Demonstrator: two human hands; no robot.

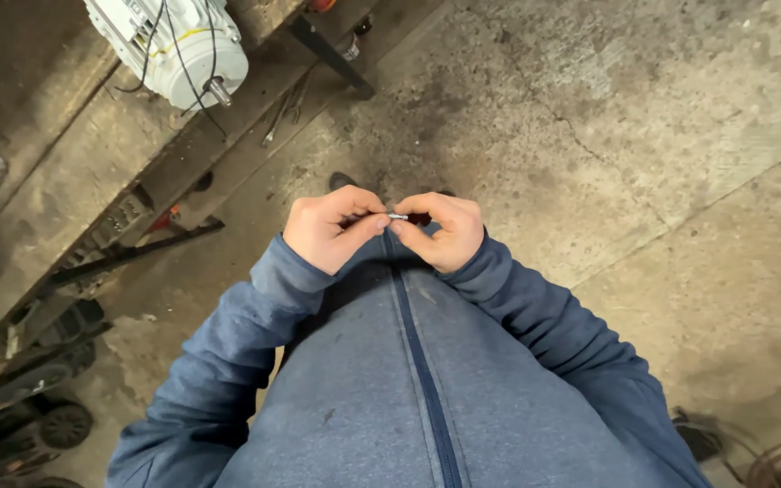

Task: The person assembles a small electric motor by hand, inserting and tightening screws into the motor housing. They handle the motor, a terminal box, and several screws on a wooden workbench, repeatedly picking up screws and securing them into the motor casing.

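Head view — small metal pin (398, 217) | pinched between left hand (327, 230) — right hand (440, 230)

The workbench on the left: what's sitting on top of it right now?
On the workbench sits a white electric motor with black cables, shaft toward the floor. Some slim metal tools lie near the bench's edge. Its far-left part is out of frame, so anything there is unseen.
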